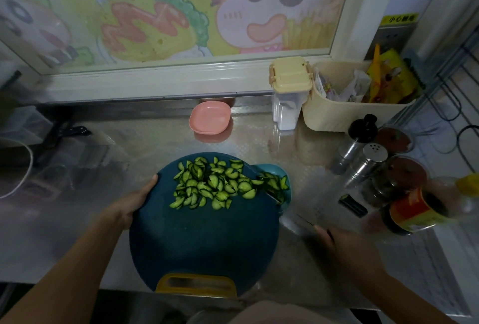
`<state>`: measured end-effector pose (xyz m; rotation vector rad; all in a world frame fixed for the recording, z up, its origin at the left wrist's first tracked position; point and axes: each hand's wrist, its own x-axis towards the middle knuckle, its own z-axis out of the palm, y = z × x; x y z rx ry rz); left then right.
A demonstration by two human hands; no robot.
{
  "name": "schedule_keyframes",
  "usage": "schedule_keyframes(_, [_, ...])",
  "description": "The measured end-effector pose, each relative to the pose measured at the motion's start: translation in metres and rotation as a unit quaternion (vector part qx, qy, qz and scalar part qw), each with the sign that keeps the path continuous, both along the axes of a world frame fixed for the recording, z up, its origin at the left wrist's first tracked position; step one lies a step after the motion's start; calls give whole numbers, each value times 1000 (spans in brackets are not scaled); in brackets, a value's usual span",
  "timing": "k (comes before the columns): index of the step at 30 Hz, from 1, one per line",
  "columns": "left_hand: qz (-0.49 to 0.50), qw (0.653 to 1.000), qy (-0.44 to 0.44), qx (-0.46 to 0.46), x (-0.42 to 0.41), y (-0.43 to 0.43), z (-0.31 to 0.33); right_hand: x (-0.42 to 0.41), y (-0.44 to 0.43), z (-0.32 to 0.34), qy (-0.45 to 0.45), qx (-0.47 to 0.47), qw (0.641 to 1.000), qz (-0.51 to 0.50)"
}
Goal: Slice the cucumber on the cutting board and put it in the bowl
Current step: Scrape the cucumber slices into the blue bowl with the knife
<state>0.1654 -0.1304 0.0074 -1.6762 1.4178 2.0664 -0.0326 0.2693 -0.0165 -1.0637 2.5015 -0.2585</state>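
Left hand (134, 202) grips the left rim of the round cutting board (202, 240). Right hand (347, 248) curls round the knife (290, 208) handle, blurred blade reaching the board's right edge. Cucumber slices (212, 184) are heaped on the board's far half, some lying in the teal bowl (274, 168) tucked under that edge. Pink dish (210, 117) sits farther back on the counter (259, 142).

Left hand (133, 202) grips the cutting board (202, 240); blurred right hand (347, 248) apparently holds a knife (308, 223).
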Motion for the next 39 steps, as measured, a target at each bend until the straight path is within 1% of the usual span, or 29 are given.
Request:
schedule_keyframes(6, [1,1000,-7,-12,8,-7,7,-19,-4,9,0,71,997,43])
schedule_keyframes(11, [12,1000,-8,-23,15,-9,14,-14,-5,12,-32,2,999,-24])
schedule_keyframes(15, [9,999,-15,-49,15,-7,17,4,-14,4,-2,-58,998,18])
schedule_keyframes(18, [1,999,-18,-46,13,-4,19,16,-27,6,-40,-25,999,19])
schedule_keyframes(20, [-9,999,-11,-43,12,-1,20,22,-34,7,-43,-29,999,6])
schedule_keyframes(25, [-9,999,8,-33,16,0,19,28,-34,3,-10,-24,999,-24])
schedule_keyframes(28, [-12,999,6,-40,15,-3,18,27,-33,5,-21,-19,999,-36])
schedule_keyframes(33, [-20,999,2,-31,10,-2,17,24,-23,1,-21,-53,996,-67])
schedule_keyframes(35, [-24,999,-2,-24,10,-6,16,19,-20,0,12,-32,996,-79])
schedule_keyframes(39, [-18,999,-12,-24,12,-8,19,10,-13,12,21,8,999,-44])
